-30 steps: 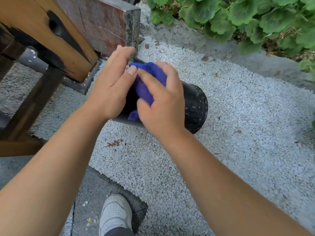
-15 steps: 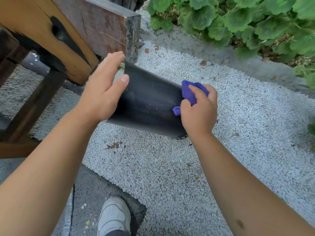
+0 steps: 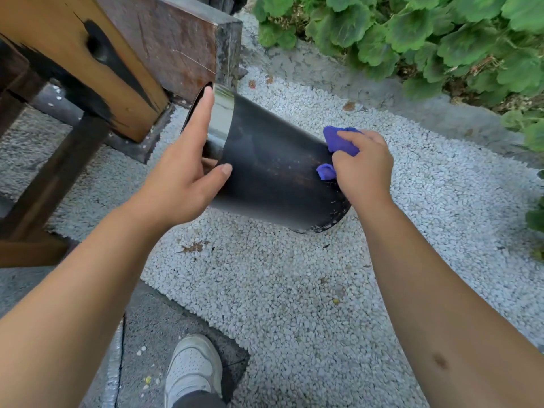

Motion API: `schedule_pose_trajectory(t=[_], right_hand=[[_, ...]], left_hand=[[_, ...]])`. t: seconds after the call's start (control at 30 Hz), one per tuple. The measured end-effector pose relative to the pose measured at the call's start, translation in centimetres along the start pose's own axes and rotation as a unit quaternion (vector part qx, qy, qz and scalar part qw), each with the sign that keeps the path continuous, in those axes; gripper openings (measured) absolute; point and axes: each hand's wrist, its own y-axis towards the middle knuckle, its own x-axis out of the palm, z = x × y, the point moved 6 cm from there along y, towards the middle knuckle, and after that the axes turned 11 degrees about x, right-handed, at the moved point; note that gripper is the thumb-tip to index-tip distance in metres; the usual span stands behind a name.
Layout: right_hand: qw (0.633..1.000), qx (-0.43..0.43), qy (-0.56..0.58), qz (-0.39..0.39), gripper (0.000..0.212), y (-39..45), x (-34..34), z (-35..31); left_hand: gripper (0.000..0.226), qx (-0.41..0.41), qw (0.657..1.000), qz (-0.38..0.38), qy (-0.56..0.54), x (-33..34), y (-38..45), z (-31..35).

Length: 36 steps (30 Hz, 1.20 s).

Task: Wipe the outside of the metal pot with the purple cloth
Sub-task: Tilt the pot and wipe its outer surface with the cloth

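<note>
A dark, soot-blackened metal pot [image 3: 273,169] is held tilted on its side above white gravel, its shiny rim band toward the upper left and its base toward the lower right. My left hand [image 3: 182,172] grips the rim end, fingers over the shiny band and thumb on the dark wall. My right hand [image 3: 363,166] presses a bunched purple cloth [image 3: 338,141] against the pot's wall close to the base. Most of the cloth is hidden under my fingers.
A wooden bench or beam structure [image 3: 123,63] stands at the upper left, right beside the pot's rim. Green leafy plants [image 3: 426,33] line the far right behind a concrete curb. White gravel [image 3: 294,284] covers the ground; my white shoe [image 3: 192,369] rests on a dark paving slab.
My right hand slid the cloth from the rim end along the wall to the base end. The pot's mouth end has lifted and more of the shiny rim band shows.
</note>
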Motion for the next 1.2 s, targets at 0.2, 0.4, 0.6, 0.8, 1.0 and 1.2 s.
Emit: schedule_pose_trajectory(t=[0.2, 0.4, 0.6, 0.8, 1.0, 1.2], right_hand=[[0.996, 0.012, 0.008, -0.084, 0.049, 1.3, 0.4, -1.5], [0.999, 0.021, -0.027, -0.04, 0.042, 1.6, 0.8, -0.4], [0.986, -0.143, 0.079, 0.025, 0.05, -4.6, 1.5, -7.1], [0.967, -0.254, -0.006, 0.0, 0.054, -8.7, 4.6, -8.0], [0.989, -0.143, -0.026, 0.029, 0.051, -4.4, 2.8, -2.8], [0.998, -0.058, 0.009, 0.031, 0.052, -1.5, 1.1, 1.3]], left_hand=[[0.085, -0.026, 0.999, -0.006, 0.028, -2.4, 2.8, -0.3], [0.08, -0.049, 0.998, -0.033, 0.013, -0.4, 3.2, -0.9], [0.079, -0.053, 0.998, 0.005, 0.022, -0.2, 3.3, -1.2], [0.077, -0.059, 0.998, 0.019, 0.024, -0.6, 3.2, -1.8], [0.075, -0.08, 0.996, 0.032, 0.008, -2.0, 2.5, -3.9], [0.057, -0.073, 0.988, 0.127, 0.047, -2.2, 1.6, -3.6]])
